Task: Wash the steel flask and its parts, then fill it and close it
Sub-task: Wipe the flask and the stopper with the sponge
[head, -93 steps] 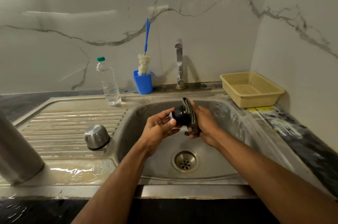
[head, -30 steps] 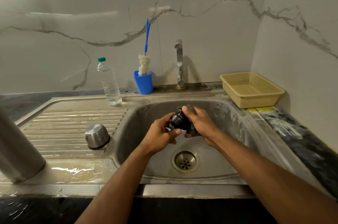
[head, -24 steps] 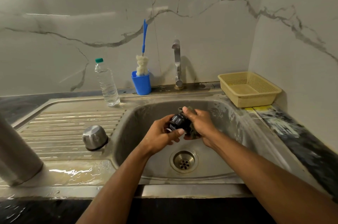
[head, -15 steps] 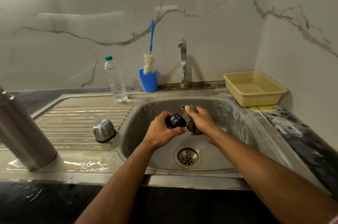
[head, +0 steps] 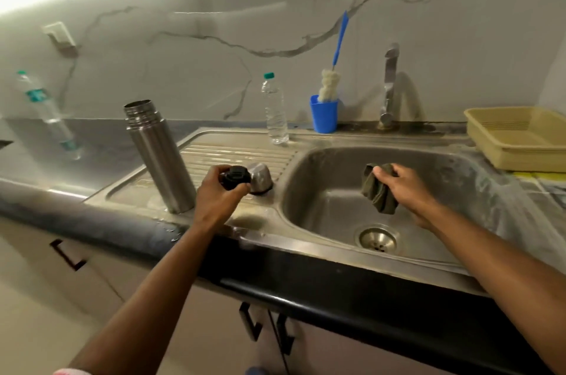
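The left hand (head: pixel 216 200) is reaching over the draining board of the sink (head: pixel 306 240), its fingers and thumb curling round the black stopper (head: pixel 235 181) and gripping it just above the board. Right behind the stopper, the steel cup lid (head: pixel 260 177) is sitting upside down on the ribbed board, near the edge of the basin. To the left, the steel flask (head: pixel 159 154) is standing with its threaded mouth open and uncapped, its base in a wet patch at the front of the board. The right hand (head: pixel 404 188) is hanging over the basin, its fingers bending down and pinching a dark green scrub cloth (head: pixel 378 191), which is dangling above the drain (head: pixel 378 238). At the back of the bench (head: pixel 101 142), a clear water bottle (head: pixel 275 111) is standing beside a blue cup (head: pixel 324 114) holding a bottle brush (head: pixel 330 85), next to the tap (head: pixel 389 84). A yellow basket (head: pixel 517 139) is resting at the far right, and a second bottle (head: pixel 49 114) is showing, blurred, at the far left.
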